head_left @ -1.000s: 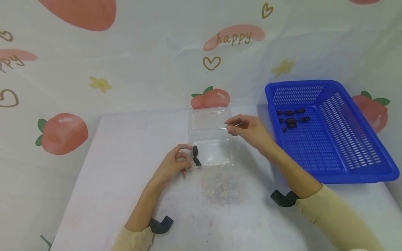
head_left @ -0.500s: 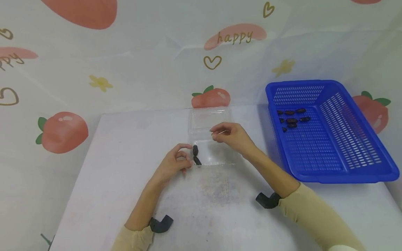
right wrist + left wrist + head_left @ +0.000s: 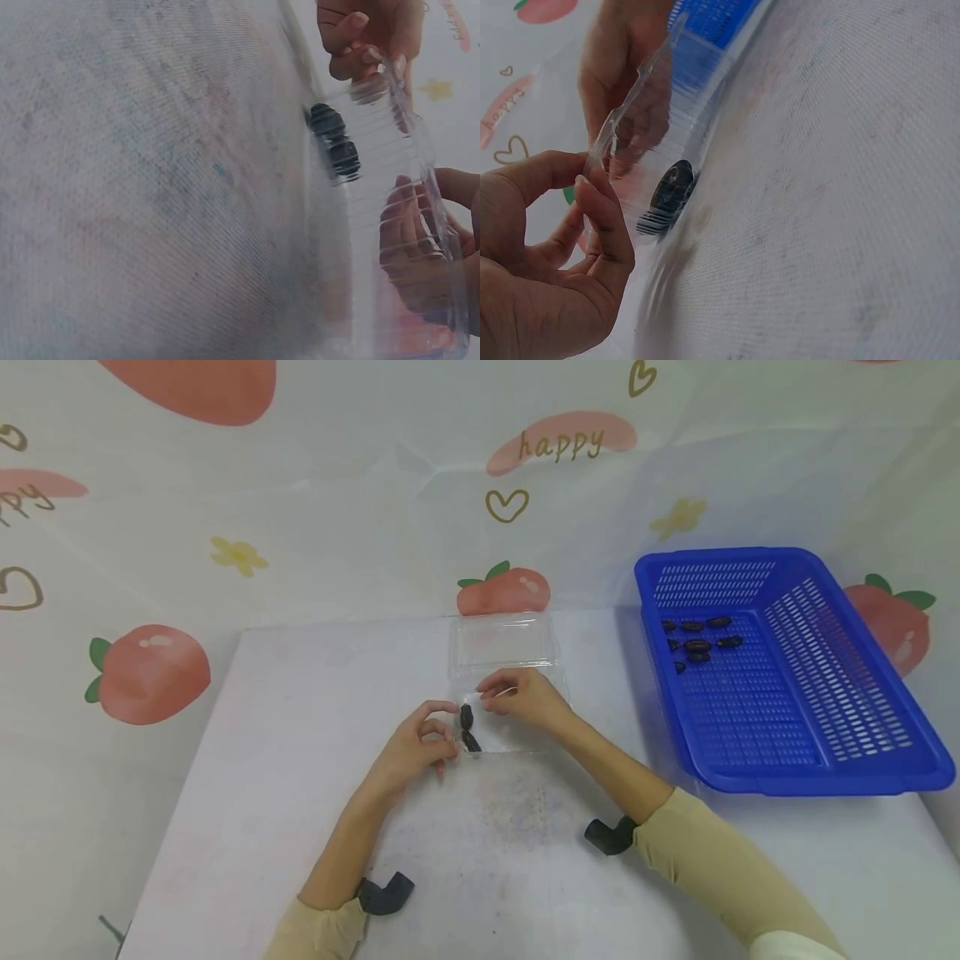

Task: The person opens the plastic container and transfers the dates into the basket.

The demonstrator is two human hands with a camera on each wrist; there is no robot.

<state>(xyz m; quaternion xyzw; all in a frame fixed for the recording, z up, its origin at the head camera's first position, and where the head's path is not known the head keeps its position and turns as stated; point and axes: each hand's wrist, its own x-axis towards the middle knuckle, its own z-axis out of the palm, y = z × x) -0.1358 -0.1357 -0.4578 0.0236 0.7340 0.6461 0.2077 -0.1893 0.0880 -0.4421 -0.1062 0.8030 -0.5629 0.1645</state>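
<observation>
A clear plastic clamshell box (image 3: 510, 727) lies unfolded on the table, its lid (image 3: 502, 641) toward the wall. Two dark, glossy, oblong date-like pieces (image 3: 467, 717) lie end to end along the left wall inside it. My left hand (image 3: 412, 747) pinches the box's left rim between thumb and fingers, as the left wrist view shows close up. Over the tray part, my right hand (image 3: 525, 700) points left with thumb and fingertips drawn together, close to the dark pieces. I cannot tell whether something small is between those fingertips.
A blue perforated basket (image 3: 795, 777) stands at the right, with several similar dark pieces (image 3: 697, 646) in its far left part. Behind the table hangs a white cloth (image 3: 360, 527) with fruit prints. Each wrist wears a black bracket (image 3: 386, 893).
My right hand has moved left and down, from over the box's right side to above the tray near the dark pieces. My left hand stays at the left rim.
</observation>
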